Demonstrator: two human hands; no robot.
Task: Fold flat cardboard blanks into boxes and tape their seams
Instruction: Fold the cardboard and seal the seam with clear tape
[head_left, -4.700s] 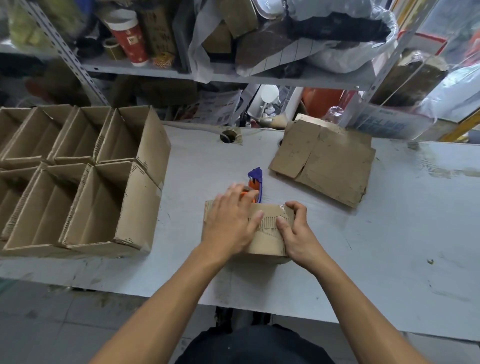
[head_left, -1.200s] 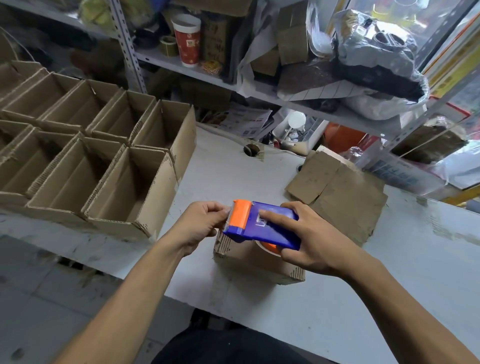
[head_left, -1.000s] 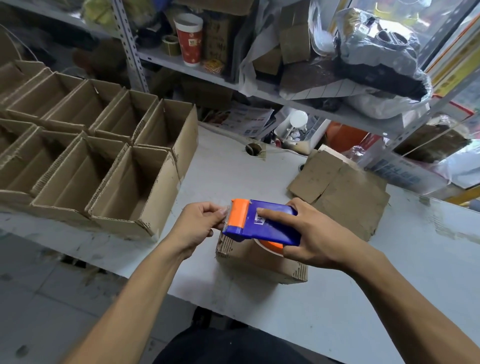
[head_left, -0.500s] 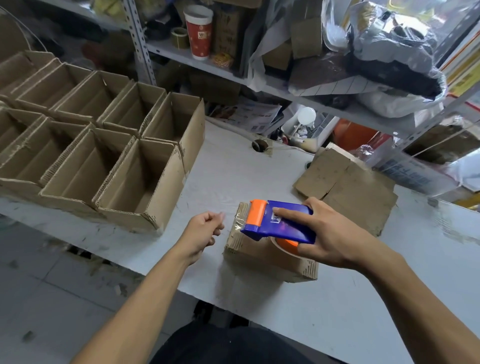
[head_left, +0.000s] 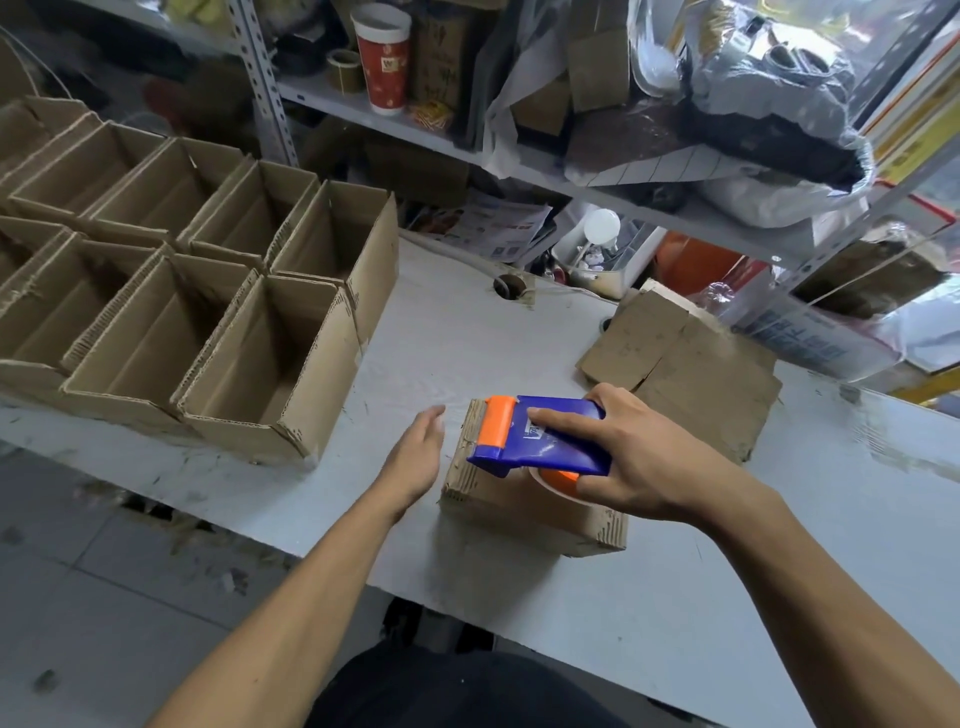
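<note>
The right hand (head_left: 641, 460) is wrapping its grip around a blue and orange tape dispenser (head_left: 540, 441), index finger lying along the blue top, thumb tucked underneath by the orange core of the roll. The dispenser is sitting over the top of a small cardboard box (head_left: 524, 512), its orange front end pointing at the box's left edge; whether the roller is actually touching the cardboard cannot be told. The left hand (head_left: 415, 457) is hovering just left of the box with its grip apart, fingers straight and holding nothing, slightly blurred.

The box is standing on the white tabletop (head_left: 675, 597) near its front edge, directly before the person. Behind it and to the right, a stack of flat cardboard blanks (head_left: 691, 374) is lying on the tabletop, partly hidden by the right hand. Well to the left, a group of folded open-topped boxes (head_left: 208, 312) is standing in two rows, side by side and touching.

Beyond the tabletop, a metal shelf (head_left: 395, 124) is carrying a red paper cup (head_left: 383, 57), a small roll of tape (head_left: 344, 70), cardboard pieces and plastic bags (head_left: 769, 98).
</note>
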